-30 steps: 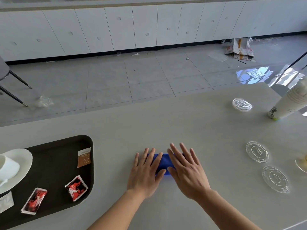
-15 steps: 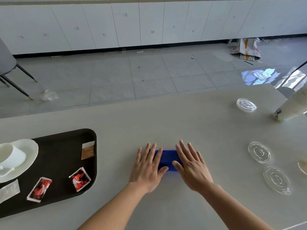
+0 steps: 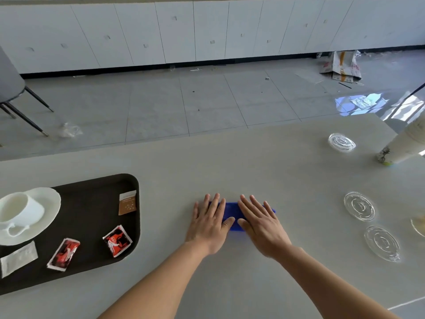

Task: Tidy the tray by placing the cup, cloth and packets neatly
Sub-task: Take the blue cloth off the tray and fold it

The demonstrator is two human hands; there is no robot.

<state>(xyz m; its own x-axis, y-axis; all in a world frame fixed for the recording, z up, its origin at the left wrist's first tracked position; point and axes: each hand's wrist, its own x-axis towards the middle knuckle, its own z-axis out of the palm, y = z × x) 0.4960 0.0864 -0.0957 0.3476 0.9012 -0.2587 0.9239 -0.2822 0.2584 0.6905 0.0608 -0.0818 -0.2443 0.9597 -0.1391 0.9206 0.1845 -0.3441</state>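
Two bare hands lie flat, palms down and side by side, on a pale grey table (image 3: 264,171). The left hand (image 3: 210,223) and the right hand (image 3: 261,223) both have fingers spread and straight, gripping nothing; they press on a folded blue cloth (image 3: 232,212) that lies crosswise under them. The cloth shows in the gap between the two hands, and a small blue corner pokes out past the right hand's outer fingers. The thumbs almost meet over its near edge.

Bare tabletop surrounds the hands on the near side and beyond the fingertips, out to the table's far edge, where a tiled floor begins.

To the left of the hands, apart from them, sits a dark tray (image 3: 92,256) with rounded corners; its right rim is the nearest edge on that side. On the tray, closest to the hands, are a brown packet (image 3: 127,203) and a red packet (image 3: 117,241). Further left lie a second red packet (image 3: 64,254), a white packet (image 3: 18,259), and a white cup (image 3: 19,209) on a white saucer (image 3: 49,203).

To the right, well apart, are two clear plastic lids (image 3: 359,206), one nearer the viewer (image 3: 382,243). A third lid (image 3: 341,142) lies beyond them, beside a stack of paper cups (image 3: 404,143) at the frame's right edge.
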